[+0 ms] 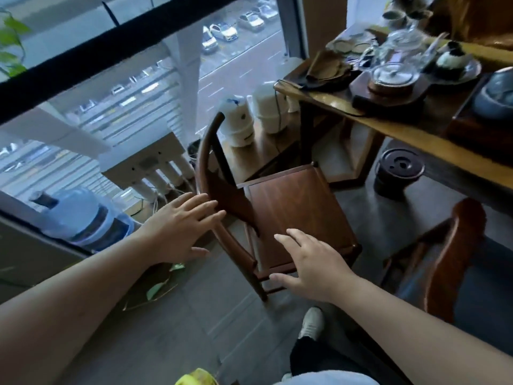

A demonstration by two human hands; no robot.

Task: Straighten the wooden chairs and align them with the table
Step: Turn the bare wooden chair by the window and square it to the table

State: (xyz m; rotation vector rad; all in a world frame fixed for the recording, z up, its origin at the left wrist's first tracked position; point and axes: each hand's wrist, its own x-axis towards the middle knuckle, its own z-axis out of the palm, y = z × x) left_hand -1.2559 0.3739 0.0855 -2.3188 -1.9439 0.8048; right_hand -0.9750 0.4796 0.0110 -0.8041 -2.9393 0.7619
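Note:
A dark wooden chair with a curved backrest stands at an angle on the grey floor, its seat toward the wooden table at the right. My left hand hovers with spread fingers at the curved back rail, touching or nearly touching it. My right hand is spread above the near edge of the seat, holding nothing. A second wooden chair stands at the right edge, partly under the table.
The table carries a glass teapot, cups and trays. A dark round bin sits on the floor under it. White canisters, a water filter unit and a water jug line the window. My shoe is below the chair.

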